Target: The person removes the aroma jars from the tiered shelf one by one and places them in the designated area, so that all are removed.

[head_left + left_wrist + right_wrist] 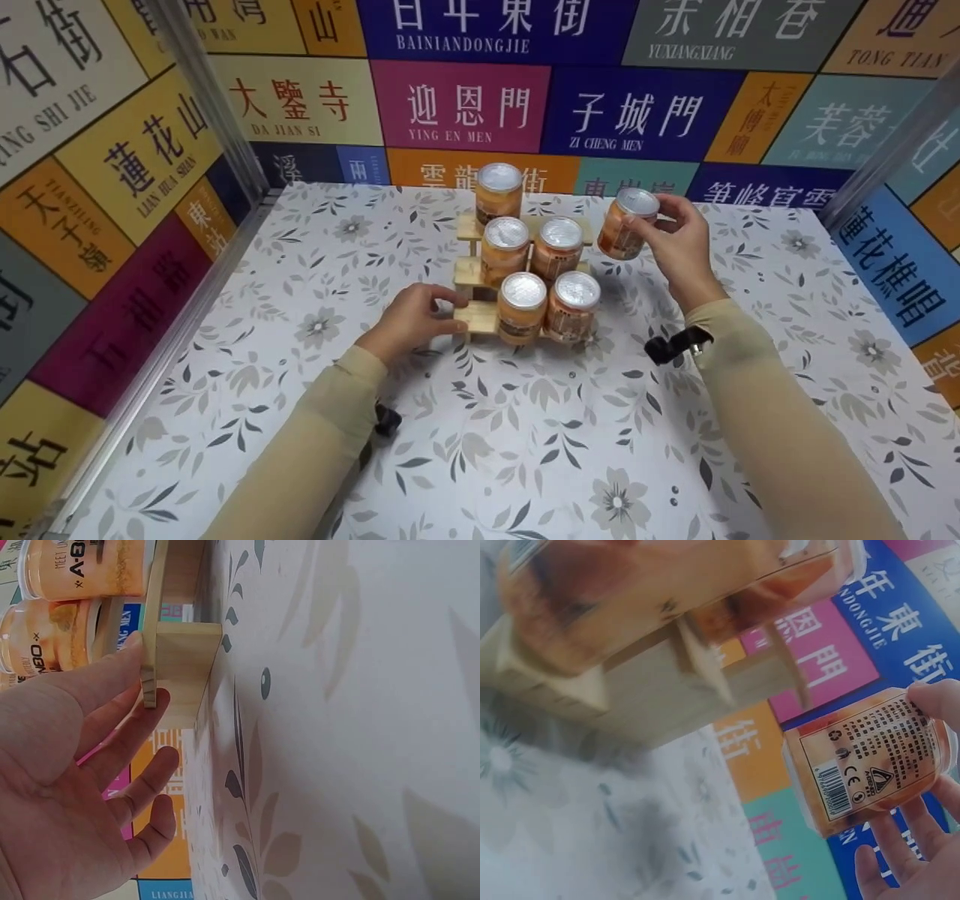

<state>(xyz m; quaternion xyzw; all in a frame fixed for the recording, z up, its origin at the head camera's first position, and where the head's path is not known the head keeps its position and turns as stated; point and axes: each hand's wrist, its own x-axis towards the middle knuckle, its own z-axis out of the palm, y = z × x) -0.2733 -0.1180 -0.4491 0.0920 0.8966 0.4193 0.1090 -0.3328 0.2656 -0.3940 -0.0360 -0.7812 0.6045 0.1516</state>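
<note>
A three-step wooden stand (475,318) bears orange-labelled cans with silver lids. One can (498,201) is at the left of the top step. Two stand on the middle step, the left one (504,262) close beside the right one (556,259). On the bottom step are two more, a left can (520,319) and a right can (571,319). My left hand (416,319) pinches the left end of the bottom step between thumb and fingers. My right hand (684,244) holds another can (862,761), slightly tilted, right of the top step; its barcode side shows in the right wrist view.
A white table (315,390) with a grey leaf pattern lies under the stand. Behind it rises a wall of coloured sign panels (459,105), with more panels on both sides. A dark wrist camera (671,346) sits at my right cuff.
</note>
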